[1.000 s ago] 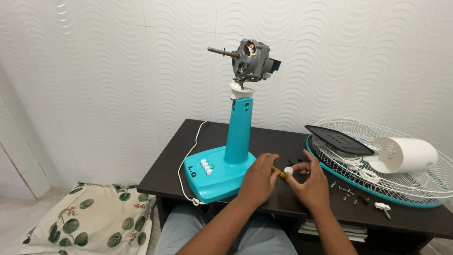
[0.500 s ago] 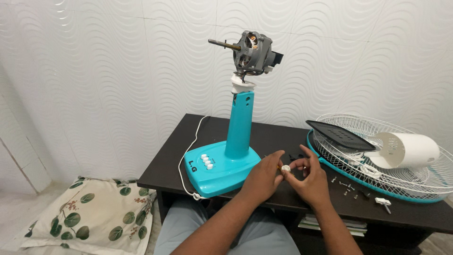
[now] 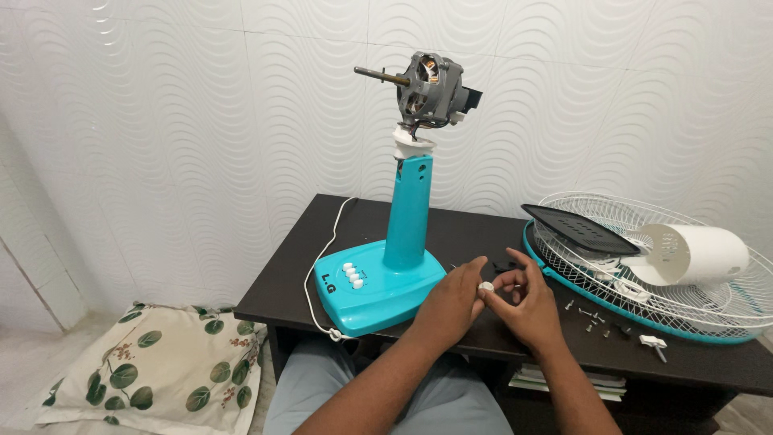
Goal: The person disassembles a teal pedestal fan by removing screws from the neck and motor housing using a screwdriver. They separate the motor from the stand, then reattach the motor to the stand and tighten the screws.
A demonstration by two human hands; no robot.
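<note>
A teal fan stand (image 3: 385, 278) stands on the dark table (image 3: 451, 234), with a bare grey motor (image 3: 431, 86) and its shaft on top. In front of the stand, both my hands meet just above the table. My left hand (image 3: 452, 302) and my right hand (image 3: 525, 302) pinch a small white round part (image 3: 485, 286) between their fingertips. A tiny dark piece (image 3: 503, 267) lies on the table just behind the fingers.
At the right lie the white wire fan grilles with a teal rim (image 3: 684, 266), a black flat cover (image 3: 580, 229) and a white motor housing (image 3: 696, 254). Several screws and small white parts (image 3: 600, 322) are scattered beside them. A leaf-print cushion (image 3: 153, 370) lies on the floor at the left.
The yellow-handled tool seen between my hands a second ago is no longer visible. My hands have closed together around the small white part; the view shifted slightly.
</note>
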